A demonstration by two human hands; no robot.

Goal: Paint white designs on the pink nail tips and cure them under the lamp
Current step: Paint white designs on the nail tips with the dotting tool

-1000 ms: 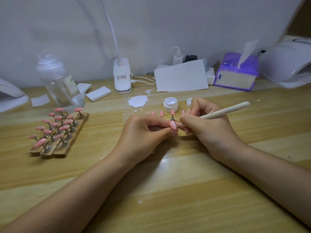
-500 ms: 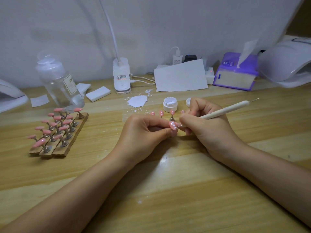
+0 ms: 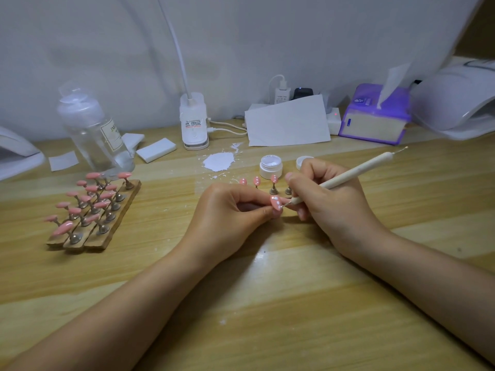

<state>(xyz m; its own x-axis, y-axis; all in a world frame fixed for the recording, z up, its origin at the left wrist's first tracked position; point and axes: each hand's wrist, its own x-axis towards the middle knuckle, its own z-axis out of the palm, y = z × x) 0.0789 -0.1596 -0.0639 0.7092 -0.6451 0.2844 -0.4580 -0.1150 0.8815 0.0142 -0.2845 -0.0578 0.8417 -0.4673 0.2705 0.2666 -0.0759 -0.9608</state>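
- One pink nail tip [image 3: 276, 203] sits pinched between the thumb and fingertips of the left hand [image 3: 230, 212], raised off the wooden table [image 3: 267, 303], probably to hold it steady and angled toward the eye.
- Just right of that tip, the right hand [image 3: 329, 199] grips a white dotting pen [image 3: 345, 176] like a pencil, its fine point touching the tip, where white dots already show.
- Just beyond the tip stand more dotted tips on small metal stands [image 3: 273, 186], likely parked for curing.
- Behind those, an open white paint jar [image 3: 270, 167] stays within easy dipping reach.
- Far left of the tip, a wooden rack [image 3: 93, 212] keeps plain pink tips apart.
- Beyond the rack, a clear bottle [image 3: 93, 129] carries a label starting "JMO"; the rest is unreadable.
- Far right of the tip is a white curing lamp [image 3: 455, 103].
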